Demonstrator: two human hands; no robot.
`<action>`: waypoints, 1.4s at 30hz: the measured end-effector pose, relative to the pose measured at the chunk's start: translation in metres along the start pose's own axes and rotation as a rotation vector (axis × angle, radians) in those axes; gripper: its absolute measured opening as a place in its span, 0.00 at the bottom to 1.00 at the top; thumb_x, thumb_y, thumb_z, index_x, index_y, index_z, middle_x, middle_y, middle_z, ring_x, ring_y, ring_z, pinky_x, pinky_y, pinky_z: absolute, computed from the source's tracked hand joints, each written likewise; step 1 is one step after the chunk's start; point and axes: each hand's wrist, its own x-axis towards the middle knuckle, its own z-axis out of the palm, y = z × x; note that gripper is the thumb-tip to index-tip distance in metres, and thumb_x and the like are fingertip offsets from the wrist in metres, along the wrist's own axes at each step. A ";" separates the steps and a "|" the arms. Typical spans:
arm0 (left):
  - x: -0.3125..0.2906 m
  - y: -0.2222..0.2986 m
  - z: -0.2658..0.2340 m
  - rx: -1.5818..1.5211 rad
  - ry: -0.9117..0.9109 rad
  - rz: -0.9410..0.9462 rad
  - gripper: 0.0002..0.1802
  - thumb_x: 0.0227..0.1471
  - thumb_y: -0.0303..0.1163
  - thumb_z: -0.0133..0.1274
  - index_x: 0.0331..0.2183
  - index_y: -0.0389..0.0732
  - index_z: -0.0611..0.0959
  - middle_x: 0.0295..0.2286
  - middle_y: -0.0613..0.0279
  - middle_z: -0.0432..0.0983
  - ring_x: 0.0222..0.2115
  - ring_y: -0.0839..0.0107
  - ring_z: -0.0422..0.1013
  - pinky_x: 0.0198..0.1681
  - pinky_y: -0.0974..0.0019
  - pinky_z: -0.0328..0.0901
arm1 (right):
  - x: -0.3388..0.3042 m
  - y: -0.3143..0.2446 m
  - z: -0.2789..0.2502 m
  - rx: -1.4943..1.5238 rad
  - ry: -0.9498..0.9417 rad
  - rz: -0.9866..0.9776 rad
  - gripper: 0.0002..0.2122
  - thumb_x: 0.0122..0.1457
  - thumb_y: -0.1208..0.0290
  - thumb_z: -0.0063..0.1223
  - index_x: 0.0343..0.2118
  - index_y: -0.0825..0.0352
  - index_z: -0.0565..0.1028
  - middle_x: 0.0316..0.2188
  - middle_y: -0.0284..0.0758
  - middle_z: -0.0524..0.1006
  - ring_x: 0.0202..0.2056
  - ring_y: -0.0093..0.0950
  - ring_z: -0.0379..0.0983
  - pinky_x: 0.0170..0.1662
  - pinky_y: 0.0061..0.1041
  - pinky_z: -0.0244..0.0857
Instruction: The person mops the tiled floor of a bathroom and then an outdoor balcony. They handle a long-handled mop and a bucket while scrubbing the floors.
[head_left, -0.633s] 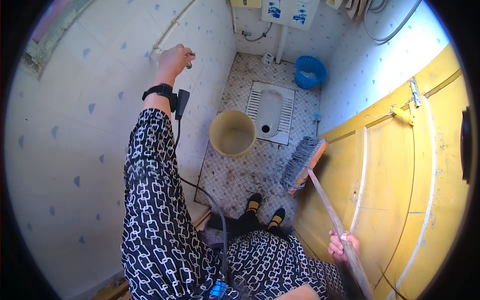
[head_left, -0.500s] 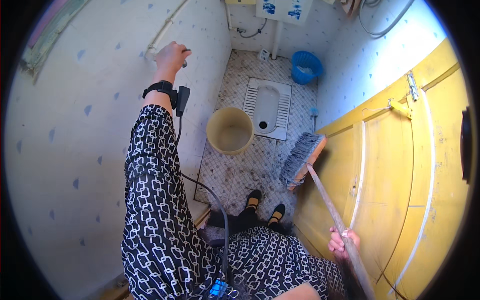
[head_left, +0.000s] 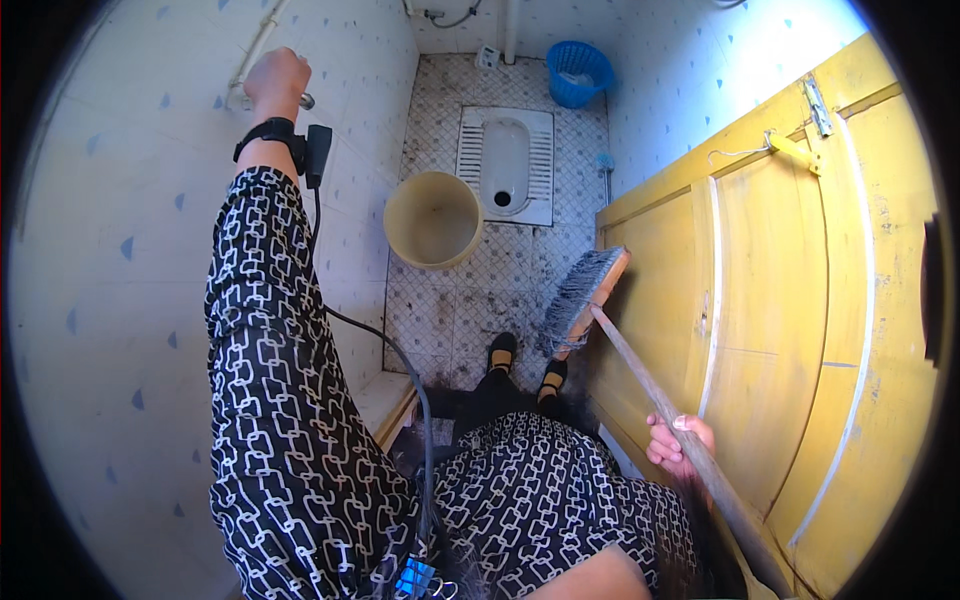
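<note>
My left hand [head_left: 278,78] is closed in a fist at a wall tap [head_left: 306,101], whose metal end shows below the knuckles. The fingers seem wrapped round its handle, though the hand hides most of the tap. A black band with a cabled box circles that wrist. At lower right, my right hand [head_left: 668,445] grips the wooden handle of a broom [head_left: 580,300]. Its orange head with grey bristles hangs tilted beside the yellow door, near my feet. A beige bucket [head_left: 400,226] stands on the floor, away from the wall tap's end and nearer the toilet.
Beyond the bucket, a white squat toilet [head_left: 544,190] is set in the dirty tiled floor [head_left: 425,310]. A blue basket [head_left: 578,88] stands in the far right corner, with a blue brush [head_left: 605,165] nearer. The yellow door [head_left: 765,270] borders the right side; a tiled wall [head_left: 120,330] borders the left.
The view has shifted, so floor and bucket appear higher and further left. My left hand stays at the tap, its fingers now turned into a fist. My right hand still holds the broom.
</note>
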 end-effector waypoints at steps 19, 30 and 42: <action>-0.008 -0.006 0.014 -0.191 -0.002 -0.247 0.32 0.42 0.60 0.52 0.39 0.43 0.80 0.38 0.49 0.75 0.41 0.54 0.72 0.39 0.53 0.68 | 0.016 -0.006 0.017 -0.072 -0.075 -0.041 0.19 0.51 0.64 0.40 0.40 0.77 0.62 0.13 0.27 0.61 0.13 0.20 0.57 0.28 0.26 0.59; -0.294 -0.102 0.206 -0.448 -0.359 -0.322 0.23 0.47 0.50 0.50 0.36 0.40 0.78 0.32 0.50 0.76 0.37 0.50 0.71 0.41 0.53 0.65 | 0.010 -0.034 0.057 -0.350 -0.143 -0.110 0.21 0.49 0.67 0.41 0.40 0.81 0.63 0.12 0.30 0.63 0.10 0.21 0.58 0.23 0.27 0.65; -0.633 -0.194 0.289 -0.879 -1.126 -0.525 0.18 0.50 0.38 0.49 0.31 0.29 0.77 0.24 0.54 0.73 0.19 0.64 0.72 0.22 0.63 0.71 | -0.003 -0.050 0.139 -0.409 -0.530 -0.144 0.27 0.48 0.67 0.47 0.44 0.86 0.58 0.12 0.32 0.64 0.09 0.22 0.60 0.23 0.27 0.67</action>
